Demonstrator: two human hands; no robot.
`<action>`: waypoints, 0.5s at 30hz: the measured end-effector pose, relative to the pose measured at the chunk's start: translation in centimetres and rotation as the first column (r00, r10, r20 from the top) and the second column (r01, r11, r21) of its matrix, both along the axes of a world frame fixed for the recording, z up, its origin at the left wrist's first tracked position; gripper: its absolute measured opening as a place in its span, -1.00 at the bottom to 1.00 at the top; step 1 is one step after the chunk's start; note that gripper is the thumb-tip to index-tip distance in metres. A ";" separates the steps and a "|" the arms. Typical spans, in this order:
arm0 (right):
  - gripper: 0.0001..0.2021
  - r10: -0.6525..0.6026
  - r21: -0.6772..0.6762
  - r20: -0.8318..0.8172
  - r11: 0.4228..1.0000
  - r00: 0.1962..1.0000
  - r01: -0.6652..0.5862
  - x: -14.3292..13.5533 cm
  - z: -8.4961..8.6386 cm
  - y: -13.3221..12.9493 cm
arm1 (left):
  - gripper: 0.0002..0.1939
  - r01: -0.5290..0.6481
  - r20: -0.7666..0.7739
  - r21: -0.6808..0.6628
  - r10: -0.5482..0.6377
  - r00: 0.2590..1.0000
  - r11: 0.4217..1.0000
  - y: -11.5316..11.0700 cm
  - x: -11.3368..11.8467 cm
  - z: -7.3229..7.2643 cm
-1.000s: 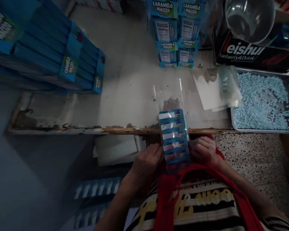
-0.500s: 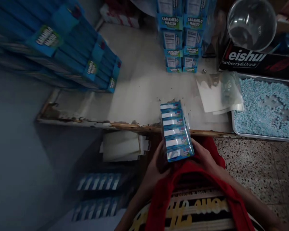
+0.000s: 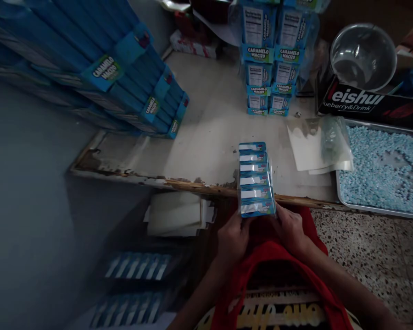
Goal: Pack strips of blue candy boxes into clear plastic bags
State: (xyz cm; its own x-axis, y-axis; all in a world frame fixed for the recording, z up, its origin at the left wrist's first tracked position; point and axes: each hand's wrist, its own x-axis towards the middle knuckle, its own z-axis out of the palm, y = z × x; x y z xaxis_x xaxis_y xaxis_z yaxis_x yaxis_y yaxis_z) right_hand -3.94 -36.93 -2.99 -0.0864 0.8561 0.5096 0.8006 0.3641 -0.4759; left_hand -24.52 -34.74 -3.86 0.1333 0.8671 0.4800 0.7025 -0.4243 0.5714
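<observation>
A row of several small blue boxes in clear plastic wrap lies across the worn front edge of the table, its near end by my body. My left hand grips the near left corner of the wrap, with fingers pressed together. At the near right corner, my right hand pinches the wrap in the same way. The fingertips under the pack are partly hidden.
Tall stacks of blue boxes stand at the left, others at the back. Clear bags lie right of the pack, beside a metal tray of pale blue candies. A steel bowl sits on a black carton.
Both hands have shifted on the pack, from around its near sides to its near corners. The pack now lies straighter, and the view has moved.
</observation>
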 end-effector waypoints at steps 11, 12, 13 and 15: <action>-0.71 -0.084 0.163 -0.018 0.983 0.996 0.086 -1.0 -0.1 1.6 | -0.46 -0.081 -0.082 0.111 0.091 0.993 0.991 1.0 1.1 -0.4; -0.72 -0.084 0.152 -0.028 0.985 0.996 0.087 -1.0 -0.1 1.6 | -0.51 -0.069 -0.040 0.061 0.072 0.997 0.996 1.0 0.9 -0.4; -0.72 -0.078 0.134 -0.039 0.988 0.996 0.082 -1.0 -0.1 1.5 | -0.58 -0.045 0.010 -0.019 0.045 0.999 0.999 1.0 0.6 -0.3; -0.75 -0.048 0.058 -0.100 0.997 0.994 0.054 -0.4 -0.2 0.9 | -0.76 0.049 0.139 -0.277 -0.010 0.990 0.960 1.1 -0.9 0.3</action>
State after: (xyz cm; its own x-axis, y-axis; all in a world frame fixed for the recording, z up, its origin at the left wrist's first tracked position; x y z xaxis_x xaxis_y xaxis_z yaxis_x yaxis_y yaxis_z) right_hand -4.34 -36.07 -3.22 0.0100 0.8253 0.5646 0.7694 0.3543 -0.5315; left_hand -25.38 -33.69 -3.59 0.1118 0.9657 0.2345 0.6006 -0.2536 0.7583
